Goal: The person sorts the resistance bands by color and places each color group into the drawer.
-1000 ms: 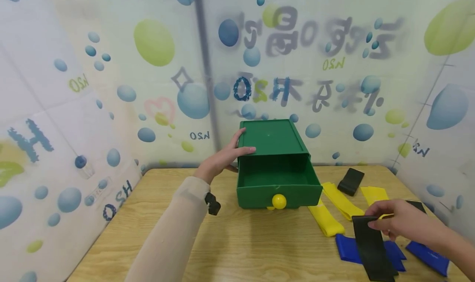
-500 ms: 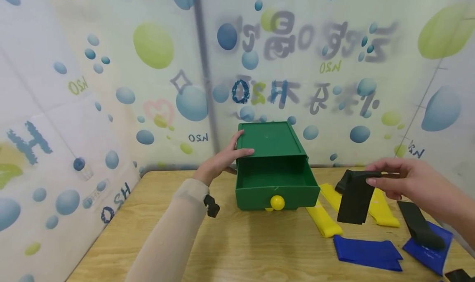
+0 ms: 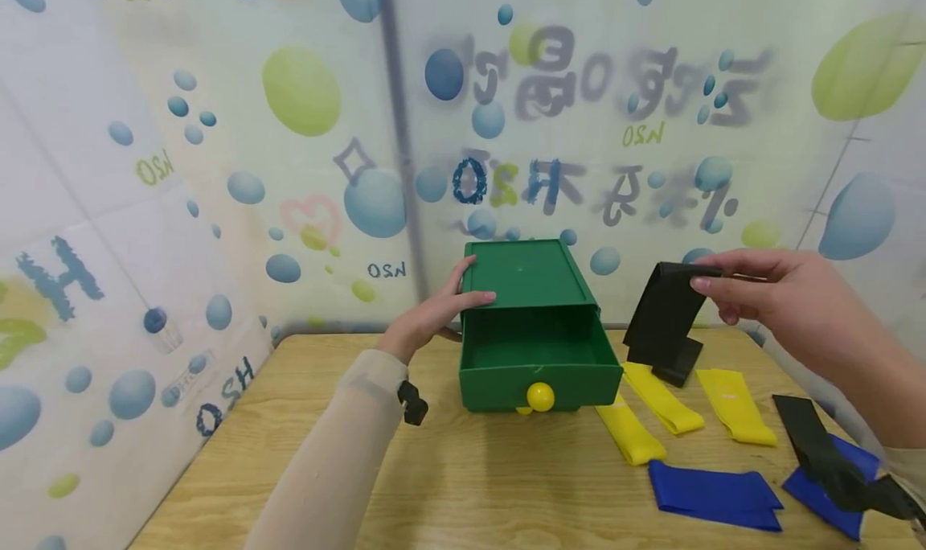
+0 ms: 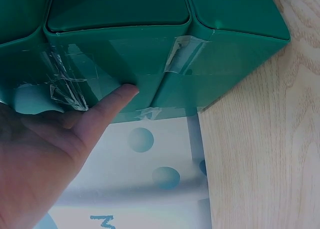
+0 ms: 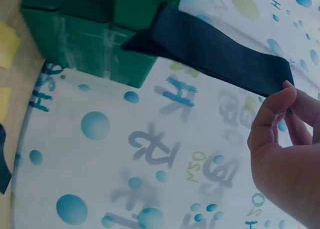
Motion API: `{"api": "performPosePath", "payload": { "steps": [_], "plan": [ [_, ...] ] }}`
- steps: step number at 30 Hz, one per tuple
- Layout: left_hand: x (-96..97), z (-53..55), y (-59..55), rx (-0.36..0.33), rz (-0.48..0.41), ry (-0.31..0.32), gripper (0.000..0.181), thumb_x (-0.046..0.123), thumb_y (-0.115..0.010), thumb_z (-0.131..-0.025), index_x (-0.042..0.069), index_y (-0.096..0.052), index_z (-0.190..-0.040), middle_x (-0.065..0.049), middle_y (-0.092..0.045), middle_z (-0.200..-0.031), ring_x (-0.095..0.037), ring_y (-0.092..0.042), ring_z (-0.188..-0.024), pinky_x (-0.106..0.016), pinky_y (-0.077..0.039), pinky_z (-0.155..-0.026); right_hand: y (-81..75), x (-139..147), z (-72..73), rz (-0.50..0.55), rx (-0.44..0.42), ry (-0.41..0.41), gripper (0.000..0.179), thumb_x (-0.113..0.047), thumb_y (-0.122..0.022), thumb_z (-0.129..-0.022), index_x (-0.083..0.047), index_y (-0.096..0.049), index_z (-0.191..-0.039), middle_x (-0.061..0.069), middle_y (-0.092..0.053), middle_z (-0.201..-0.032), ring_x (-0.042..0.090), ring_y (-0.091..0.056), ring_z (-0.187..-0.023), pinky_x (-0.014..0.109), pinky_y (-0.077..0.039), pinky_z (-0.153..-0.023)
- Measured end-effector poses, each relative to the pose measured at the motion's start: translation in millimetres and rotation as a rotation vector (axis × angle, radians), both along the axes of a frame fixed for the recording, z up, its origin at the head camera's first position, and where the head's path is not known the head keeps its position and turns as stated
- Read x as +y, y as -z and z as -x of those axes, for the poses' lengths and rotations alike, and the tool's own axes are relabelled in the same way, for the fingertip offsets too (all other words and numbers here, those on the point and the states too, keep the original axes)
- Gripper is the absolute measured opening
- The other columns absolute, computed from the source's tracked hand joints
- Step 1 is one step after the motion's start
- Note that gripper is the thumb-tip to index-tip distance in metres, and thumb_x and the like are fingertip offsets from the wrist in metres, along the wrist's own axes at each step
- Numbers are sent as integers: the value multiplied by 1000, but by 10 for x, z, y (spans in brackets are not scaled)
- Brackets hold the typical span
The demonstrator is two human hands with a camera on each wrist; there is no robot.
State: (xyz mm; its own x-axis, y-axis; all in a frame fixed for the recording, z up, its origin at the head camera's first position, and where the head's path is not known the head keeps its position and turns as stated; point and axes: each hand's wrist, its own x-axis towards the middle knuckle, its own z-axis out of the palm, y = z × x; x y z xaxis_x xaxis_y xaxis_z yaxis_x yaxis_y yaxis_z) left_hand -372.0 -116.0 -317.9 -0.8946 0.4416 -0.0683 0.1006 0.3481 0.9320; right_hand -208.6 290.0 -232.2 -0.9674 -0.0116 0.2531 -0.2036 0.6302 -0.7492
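Up from over the blue strap (image 3: 712,494), the black strap (image 3: 667,309) now hangs pinched in the right hand (image 3: 788,293), right of the green cabinet (image 3: 524,272) and its open drawer (image 3: 495,385), so looks mid-carry; the left hand (image 3: 432,313) braces the cabinet, fingers extended; contact with the dark strip (image 3: 680,365) below is unclear

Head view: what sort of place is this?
Probably a curtained-off work corner: bubble-printed sheeting hangs behind a wood-grain table, which bears a green drawer box. Whether it sits inside a larger room cannot be told.
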Motion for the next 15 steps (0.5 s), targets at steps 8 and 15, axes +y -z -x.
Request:
{"api": "performPosePath", "payload": {
  "steps": [8,15],
  "plan": [
    [-9,4,7,-4,0,-7,92,59,-67,-97,58,-3,-164,-5,5,-182,-40,-21,-165,-73,-49,-107,-285,-285,46,363,84,-79,19,-26,-74,-101,-29,-79,-119,-12,-68,-112,16,-68,-80,20,-60,-75],
    [-1,11,5,-1,0,-11,91,59,-66,-98,58,-3,-164,-5,2,-182,-42,-23,-163,-75,-48,-107,-414,-705,102,375,57,-115,19,-32,-74,-100,-27,-78,-118,-10,-70,-101,17,-69,-81,23,-62,-80]
  ]
}}
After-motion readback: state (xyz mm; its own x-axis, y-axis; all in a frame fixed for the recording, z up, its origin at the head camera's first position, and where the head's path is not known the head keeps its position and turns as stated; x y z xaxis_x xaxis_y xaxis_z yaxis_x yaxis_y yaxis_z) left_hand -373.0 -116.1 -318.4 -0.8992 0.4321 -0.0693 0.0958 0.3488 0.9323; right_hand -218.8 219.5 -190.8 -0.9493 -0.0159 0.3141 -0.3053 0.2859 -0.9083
